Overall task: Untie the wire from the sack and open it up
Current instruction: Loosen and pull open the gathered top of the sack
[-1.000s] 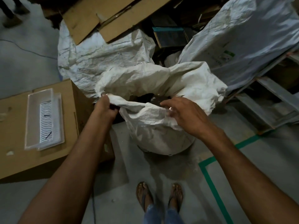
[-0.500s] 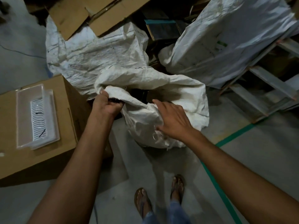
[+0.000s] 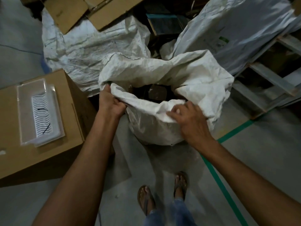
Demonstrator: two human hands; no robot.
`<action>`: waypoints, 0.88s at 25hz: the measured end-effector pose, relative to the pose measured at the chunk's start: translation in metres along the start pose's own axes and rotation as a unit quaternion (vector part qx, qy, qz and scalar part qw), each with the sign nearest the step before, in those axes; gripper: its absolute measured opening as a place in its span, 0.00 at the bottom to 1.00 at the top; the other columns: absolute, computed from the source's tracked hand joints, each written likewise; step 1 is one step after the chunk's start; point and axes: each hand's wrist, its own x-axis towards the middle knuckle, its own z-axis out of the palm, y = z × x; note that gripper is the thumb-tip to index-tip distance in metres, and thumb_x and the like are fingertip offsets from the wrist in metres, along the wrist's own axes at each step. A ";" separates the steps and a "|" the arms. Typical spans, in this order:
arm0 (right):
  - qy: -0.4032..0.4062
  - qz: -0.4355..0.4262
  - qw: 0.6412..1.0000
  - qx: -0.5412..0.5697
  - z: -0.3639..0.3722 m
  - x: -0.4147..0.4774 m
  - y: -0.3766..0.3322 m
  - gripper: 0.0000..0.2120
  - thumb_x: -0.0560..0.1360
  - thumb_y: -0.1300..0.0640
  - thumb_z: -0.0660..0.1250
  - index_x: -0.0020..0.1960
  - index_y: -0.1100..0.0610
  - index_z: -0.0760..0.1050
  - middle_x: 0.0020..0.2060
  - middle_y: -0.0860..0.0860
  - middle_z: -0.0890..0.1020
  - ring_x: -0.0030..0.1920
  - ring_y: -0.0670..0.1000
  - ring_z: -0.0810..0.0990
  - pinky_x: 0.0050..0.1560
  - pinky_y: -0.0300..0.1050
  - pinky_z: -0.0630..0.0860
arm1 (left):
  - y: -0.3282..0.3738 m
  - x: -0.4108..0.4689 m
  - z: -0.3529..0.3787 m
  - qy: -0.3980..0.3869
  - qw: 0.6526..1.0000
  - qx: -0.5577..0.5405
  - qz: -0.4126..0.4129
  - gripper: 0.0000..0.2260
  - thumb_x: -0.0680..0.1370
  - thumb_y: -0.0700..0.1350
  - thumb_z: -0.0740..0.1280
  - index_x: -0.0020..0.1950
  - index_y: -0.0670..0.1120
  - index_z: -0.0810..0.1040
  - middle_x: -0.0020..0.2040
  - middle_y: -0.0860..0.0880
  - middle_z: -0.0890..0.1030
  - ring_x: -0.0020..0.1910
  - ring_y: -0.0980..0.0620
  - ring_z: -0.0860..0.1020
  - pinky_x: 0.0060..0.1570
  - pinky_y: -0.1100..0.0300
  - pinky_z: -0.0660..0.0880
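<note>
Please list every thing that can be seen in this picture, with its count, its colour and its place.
sack: 1, white, centre floor, mouth open
dark contents: count unclear, inside the sack
other sacks: 2, white, behind
cardboard box: 1, brown, left
plastic tray: 1, clear, on the box
wire pieces: 2, black, in the tray
cardboard sheets: several, brown, top
wooden pallet: 1, right
floor tape: green, right
sandals: 2, bottom
left hand: grips the rim
right hand: grips the rim
</note>
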 end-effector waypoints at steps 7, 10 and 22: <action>-0.057 0.034 0.979 0.191 -0.002 0.076 -0.032 0.22 0.76 0.53 0.68 0.70 0.49 0.75 0.63 0.50 0.78 0.63 0.54 0.76 0.61 0.53 0.75 | -0.004 -0.014 -0.026 0.019 0.954 0.251 0.164 0.20 0.84 0.56 0.61 0.71 0.45 0.75 0.58 0.47 0.82 0.56 0.47 0.82 0.52 0.55 0.81; -0.064 0.004 0.989 0.134 0.016 0.156 -0.048 0.38 0.73 0.57 0.72 0.79 0.47 0.61 0.74 0.52 0.66 0.70 0.56 0.67 0.65 0.57 0.70 | -0.002 -0.018 -0.034 0.006 0.916 0.332 0.227 0.17 0.84 0.56 0.61 0.58 0.44 0.82 0.46 0.47 0.83 0.45 0.50 0.82 0.41 0.59 0.78; -0.237 -0.218 0.938 0.131 0.025 0.331 0.034 0.12 0.75 0.48 0.74 0.49 0.57 0.82 0.41 0.54 0.83 0.44 0.55 0.81 0.45 0.50 0.77 | 0.024 0.025 -0.050 0.118 0.609 0.675 0.400 0.21 0.79 0.62 0.66 0.70 0.58 0.71 0.63 0.50 0.75 0.54 0.50 0.79 0.47 0.53 0.79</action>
